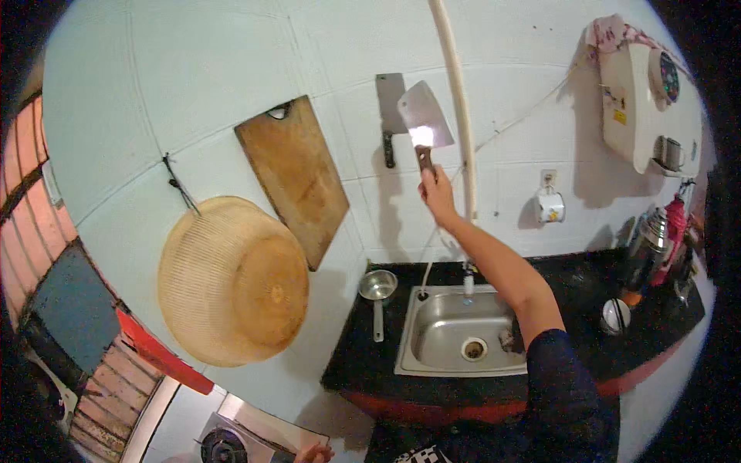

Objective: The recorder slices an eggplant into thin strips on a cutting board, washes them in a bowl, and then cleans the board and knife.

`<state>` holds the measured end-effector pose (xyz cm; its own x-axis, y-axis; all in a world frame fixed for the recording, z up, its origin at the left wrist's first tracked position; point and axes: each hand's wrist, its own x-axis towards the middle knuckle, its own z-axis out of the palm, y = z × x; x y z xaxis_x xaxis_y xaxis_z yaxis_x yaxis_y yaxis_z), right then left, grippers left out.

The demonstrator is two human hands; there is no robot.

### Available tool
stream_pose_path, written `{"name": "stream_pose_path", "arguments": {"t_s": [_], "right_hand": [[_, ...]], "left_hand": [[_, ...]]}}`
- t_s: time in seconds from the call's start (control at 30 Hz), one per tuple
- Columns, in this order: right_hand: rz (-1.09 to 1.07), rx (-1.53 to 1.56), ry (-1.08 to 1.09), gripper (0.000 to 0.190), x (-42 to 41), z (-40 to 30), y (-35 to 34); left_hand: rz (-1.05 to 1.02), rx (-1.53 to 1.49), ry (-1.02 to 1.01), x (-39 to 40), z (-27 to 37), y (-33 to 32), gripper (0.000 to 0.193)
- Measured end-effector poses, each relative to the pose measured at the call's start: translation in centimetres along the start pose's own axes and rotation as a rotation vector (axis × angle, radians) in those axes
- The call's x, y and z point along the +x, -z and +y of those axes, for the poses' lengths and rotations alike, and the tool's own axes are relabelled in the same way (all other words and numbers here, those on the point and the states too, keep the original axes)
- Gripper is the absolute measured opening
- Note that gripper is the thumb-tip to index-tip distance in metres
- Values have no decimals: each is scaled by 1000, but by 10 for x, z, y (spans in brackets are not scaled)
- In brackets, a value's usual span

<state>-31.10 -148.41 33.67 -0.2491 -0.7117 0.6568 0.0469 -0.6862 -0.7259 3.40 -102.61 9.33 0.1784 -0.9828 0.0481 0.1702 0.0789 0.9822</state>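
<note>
My right hand [438,194], raised in front of the tiled wall, is closed around the brown handle of a cleaver [428,116], its broad blade pointing up. Just left of that blade, a second cleaver [392,101] with a black handle hangs on the wall. Only part of my left hand [314,453] shows at the bottom edge, near the gas stove [223,447]; whether it holds anything is unclear. A wooden cutting board [301,185] hangs on the wall to the left, above a round woven basket [197,289].
Below my right arm, a steel sink [425,347] is set in a black countertop [353,359]. A metal ladle [378,286] lies left of it. A white mug [550,207] and a water heater [631,110] hang at right, above a thermos [645,249] and a white bowl [615,316].
</note>
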Motion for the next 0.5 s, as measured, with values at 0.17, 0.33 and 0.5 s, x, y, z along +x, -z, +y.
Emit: {"name": "stream_pose_path", "arguments": {"t_s": [0.17,0.33,0.5], "right_hand": [[33,156,-102,21,86,13,-34],[64,228,-90,23,130,17,-63],[51,186,-13,23,160,44,-85]], "left_hand": [[498,93,41,-54,17,-23,30],[526,57,22,-59,22,-24,31],[537,-37,-109,-39,23,-31,17]]}}
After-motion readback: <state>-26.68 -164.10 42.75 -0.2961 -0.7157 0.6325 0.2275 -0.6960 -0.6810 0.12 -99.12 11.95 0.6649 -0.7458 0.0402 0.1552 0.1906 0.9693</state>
